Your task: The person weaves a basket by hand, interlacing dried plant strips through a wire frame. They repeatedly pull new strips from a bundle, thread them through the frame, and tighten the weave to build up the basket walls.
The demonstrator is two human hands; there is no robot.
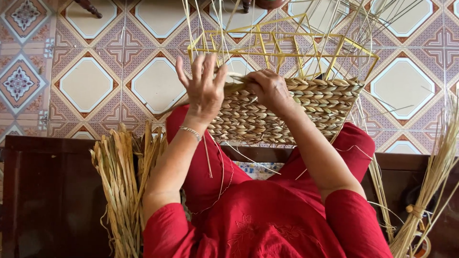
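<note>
While a bundle of dried rushes (119, 186) stands at the left edge of the lap, the left hand (203, 86) rises with fingers spread wide, holding nothing, its palm just touching the half-woven basket (306, 107). Right of it, the right hand (270, 88) is closed on a flat weaving strand (234, 87) — lying left to right along the basket's top edge, between both hands. Another rush sheaf (430, 191) leans at the far right.

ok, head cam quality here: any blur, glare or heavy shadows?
Head view: even, soft daylight, no glare on the tiled floor. Left hand slightly motion-blurred at the fingers; right hand and the woven basket are sharp. Dark bench is underexposed, with little detail.
</note>
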